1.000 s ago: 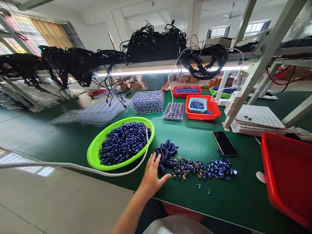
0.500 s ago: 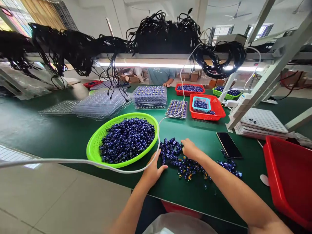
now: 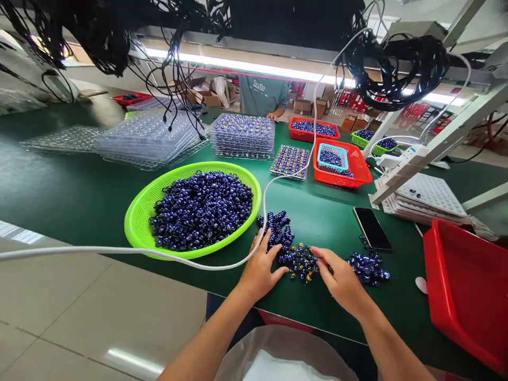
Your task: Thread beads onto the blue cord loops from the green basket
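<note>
My left hand [image 3: 260, 267] rests on the green table with its fingers spread, the tips touching rows of glossy dark-blue ring-like pieces [image 3: 278, 225]. To its right lies a loose heap of dark-blue and gold pieces [image 3: 304, 262]. At that heap's right edge is my right hand [image 3: 341, 280], thumb and forefinger bent close together in a pinch; whatever is between the tips is too small to make out. Another pile of dark-blue pieces [image 3: 368, 268] sits beyond the right hand. Left of my hands, a bright-green basket [image 3: 137, 222] holds a big mound of similar pieces.
A white cable [image 3: 222, 267] crosses in front of the basket and past my left hand. Clear trays [image 3: 242, 137] of pieces, a red basket [image 3: 359, 166], a phone [image 3: 373, 228] and a large red bin [image 3: 448, 296] stand around. A person [image 3: 264, 95] is across the table.
My right hand has moved from the rows of pieces toward me, to the edge of the loose heap. My left hand stays beside the rows, fingers spread wider. The camera view has tilted down.
</note>
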